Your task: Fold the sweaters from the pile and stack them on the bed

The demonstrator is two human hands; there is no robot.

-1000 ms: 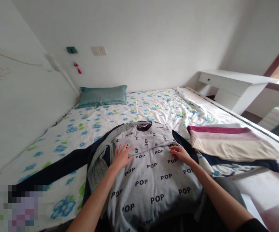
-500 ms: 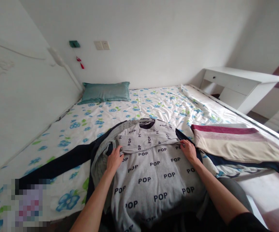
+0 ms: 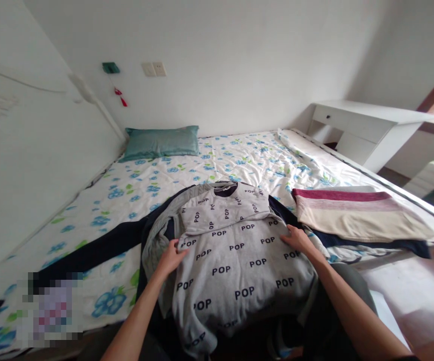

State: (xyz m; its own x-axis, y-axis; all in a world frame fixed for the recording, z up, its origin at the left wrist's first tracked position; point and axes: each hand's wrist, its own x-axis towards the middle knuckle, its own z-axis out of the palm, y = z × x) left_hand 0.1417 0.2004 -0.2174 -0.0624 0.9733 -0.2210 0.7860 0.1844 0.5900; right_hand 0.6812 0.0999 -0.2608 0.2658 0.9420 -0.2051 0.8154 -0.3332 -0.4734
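Note:
A light grey sweatshirt (image 3: pixel 235 260) printed with black "POP" words lies in front of me, its neckline facing the far side. Its upper part is doubled over in a fold, and the lower end hangs toward my lap. At the left edge, my left hand (image 3: pixel 171 256) is closed on the cloth just below the fold. My right hand (image 3: pixel 300 239) pinches the opposite edge at about the same height. Beneath the sweatshirt lie a grey cable-knit sweater (image 3: pixel 155 235) and a dark navy garment (image 3: pixel 100 245), one sleeve of which stretches left across the bed.
The bed has a blue-flowered sheet (image 3: pixel 175 180) and a teal pillow (image 3: pixel 160 143) by the wall. To the right lies a folded striped knit garment (image 3: pixel 356 215) on dark cloth. A white desk (image 3: pixel 371 125) stands beyond. At lower left is a blurred-out patch.
Both hands have slid down the sweatshirt's sides toward me, away from the fold line. The folded upper part lies flatter, and the view has shifted slightly.

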